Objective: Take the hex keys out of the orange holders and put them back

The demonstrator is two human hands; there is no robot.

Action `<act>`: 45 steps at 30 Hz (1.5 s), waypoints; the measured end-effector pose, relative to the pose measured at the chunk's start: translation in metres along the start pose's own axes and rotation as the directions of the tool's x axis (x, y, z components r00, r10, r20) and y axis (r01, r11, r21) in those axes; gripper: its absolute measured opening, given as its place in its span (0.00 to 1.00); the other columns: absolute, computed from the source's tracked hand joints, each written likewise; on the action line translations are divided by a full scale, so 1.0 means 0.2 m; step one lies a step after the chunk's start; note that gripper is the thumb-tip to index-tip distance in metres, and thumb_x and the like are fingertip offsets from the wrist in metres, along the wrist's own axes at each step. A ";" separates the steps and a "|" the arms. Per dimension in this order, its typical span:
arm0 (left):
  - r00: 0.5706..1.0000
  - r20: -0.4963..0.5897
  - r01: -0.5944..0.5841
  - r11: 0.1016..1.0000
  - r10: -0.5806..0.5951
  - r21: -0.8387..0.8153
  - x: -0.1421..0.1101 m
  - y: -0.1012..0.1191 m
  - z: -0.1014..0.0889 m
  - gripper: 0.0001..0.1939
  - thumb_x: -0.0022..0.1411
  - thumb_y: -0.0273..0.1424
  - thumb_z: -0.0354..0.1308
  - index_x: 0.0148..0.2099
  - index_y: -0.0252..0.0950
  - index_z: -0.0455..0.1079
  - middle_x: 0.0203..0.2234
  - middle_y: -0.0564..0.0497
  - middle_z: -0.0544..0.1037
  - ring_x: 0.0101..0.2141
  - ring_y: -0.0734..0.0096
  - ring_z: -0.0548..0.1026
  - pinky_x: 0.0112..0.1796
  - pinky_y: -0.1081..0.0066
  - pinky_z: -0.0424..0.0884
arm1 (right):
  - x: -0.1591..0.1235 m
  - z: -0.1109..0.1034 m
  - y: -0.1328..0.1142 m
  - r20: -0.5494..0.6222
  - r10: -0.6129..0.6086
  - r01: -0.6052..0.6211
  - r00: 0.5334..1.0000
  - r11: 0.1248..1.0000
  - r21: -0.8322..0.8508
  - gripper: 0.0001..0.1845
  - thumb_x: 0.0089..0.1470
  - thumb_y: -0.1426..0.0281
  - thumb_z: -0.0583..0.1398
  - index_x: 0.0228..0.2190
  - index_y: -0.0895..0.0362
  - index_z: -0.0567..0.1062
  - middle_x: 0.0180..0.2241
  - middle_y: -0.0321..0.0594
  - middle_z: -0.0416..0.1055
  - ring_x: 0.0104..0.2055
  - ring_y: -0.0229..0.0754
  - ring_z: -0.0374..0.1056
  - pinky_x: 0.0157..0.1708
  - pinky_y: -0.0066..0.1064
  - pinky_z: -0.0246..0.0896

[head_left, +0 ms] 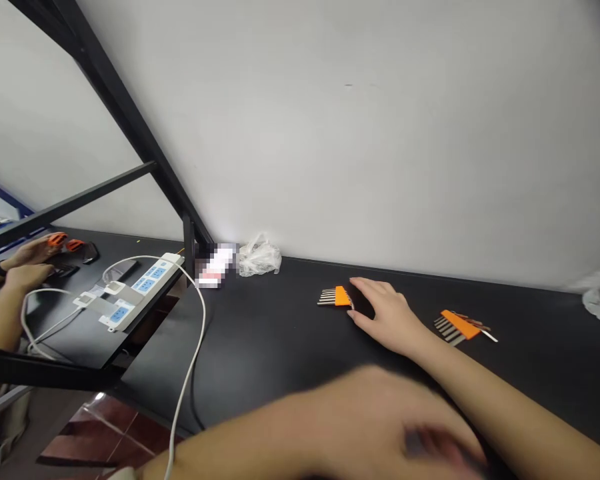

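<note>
An orange hex key holder point(342, 296) with several metal keys lies on the black table. My right hand point(387, 313) is beside its right edge, thumb and fingers apart on either side of it; whether the fingertips touch it I cannot tell. Near my right forearm lies a second orange hex key holder point(463, 325), its keys fanned out and a bright thin piece sticking out at its right. Low in the foreground my left hand point(390, 420) is smeared by motion. Its fingers curl downward at the right, and what they may hold is hidden.
On the left stand a black metal frame point(125, 117) and a white power strip point(147, 290) with a looping white cable point(203, 320). Crumpled clear plastic bags point(260, 257) lie by the wall. Beyond the frame, another person's hands point(33, 263) handle an orange item.
</note>
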State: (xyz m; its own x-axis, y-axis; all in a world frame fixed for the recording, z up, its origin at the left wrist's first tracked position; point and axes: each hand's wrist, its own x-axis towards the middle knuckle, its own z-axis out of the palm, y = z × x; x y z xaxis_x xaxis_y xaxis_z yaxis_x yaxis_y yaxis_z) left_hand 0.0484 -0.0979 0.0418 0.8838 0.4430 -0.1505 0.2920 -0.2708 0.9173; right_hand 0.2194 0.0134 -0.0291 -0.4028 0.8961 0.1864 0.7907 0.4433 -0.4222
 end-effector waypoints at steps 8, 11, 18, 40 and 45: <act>0.712 -0.698 0.530 0.709 -0.076 0.465 0.10 -0.35 -0.52 0.29 0.58 0.42 0.65 0.60 0.43 0.69 0.55 0.43 0.71 0.54 0.49 0.67 0.53 0.51 0.66 | -0.04 -0.03 0.01 0.017 -0.110 0.111 0.994 0.994 -0.020 0.24 0.61 0.64 0.56 0.59 0.49 0.71 0.63 0.46 0.67 0.65 0.57 0.59 0.55 0.54 0.60; 0.732 -0.679 0.496 0.730 -0.060 0.470 0.13 -0.38 -0.50 0.20 0.59 0.39 0.65 0.54 0.44 0.73 0.50 0.47 0.74 0.49 0.55 0.70 0.50 0.56 0.66 | -0.03 -0.04 0.01 0.007 -0.094 0.094 0.996 0.996 0.013 0.21 0.60 0.66 0.57 0.54 0.50 0.74 0.62 0.46 0.68 0.64 0.57 0.59 0.54 0.53 0.60; 0.799 -0.600 0.360 0.835 -0.045 0.416 0.12 -0.33 -0.52 0.18 0.57 0.39 0.69 0.49 0.42 0.72 0.37 0.53 0.79 0.40 0.64 0.74 0.46 0.64 0.66 | 0.00 -0.05 0.01 0.026 -0.084 0.081 0.996 0.990 0.115 0.24 0.58 0.69 0.58 0.56 0.50 0.71 0.56 0.46 0.72 0.56 0.56 0.66 0.49 0.48 0.63; 0.729 -0.674 0.365 0.901 -0.120 0.234 0.08 -0.30 -0.52 0.14 0.56 0.40 0.67 0.41 0.39 0.72 0.30 0.55 0.74 0.30 0.73 0.69 0.31 0.74 0.63 | -0.02 -0.10 0.08 -0.099 0.152 -0.110 0.984 0.933 0.341 0.10 0.60 0.62 0.60 0.37 0.51 0.81 0.31 0.34 0.80 0.30 0.42 0.74 0.33 0.33 0.64; 0.698 -0.704 0.369 0.908 -0.130 0.199 0.08 -0.33 -0.53 0.14 0.55 0.38 0.68 0.43 0.40 0.72 0.31 0.55 0.74 0.30 0.72 0.70 0.32 0.73 0.65 | -0.02 -0.09 0.08 -0.065 0.157 -0.133 0.985 0.950 0.284 0.16 0.63 0.62 0.57 0.50 0.50 0.76 0.29 0.32 0.77 0.28 0.41 0.71 0.32 0.32 0.62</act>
State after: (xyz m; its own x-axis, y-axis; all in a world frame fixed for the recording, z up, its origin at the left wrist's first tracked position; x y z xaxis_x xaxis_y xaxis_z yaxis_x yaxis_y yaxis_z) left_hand 0.0040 0.0175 0.0182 0.3218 0.9461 0.0355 0.6643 -0.2523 0.7036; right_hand 0.2428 0.0170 -0.0208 -0.2425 0.9542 0.1752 0.6737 0.2956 -0.6773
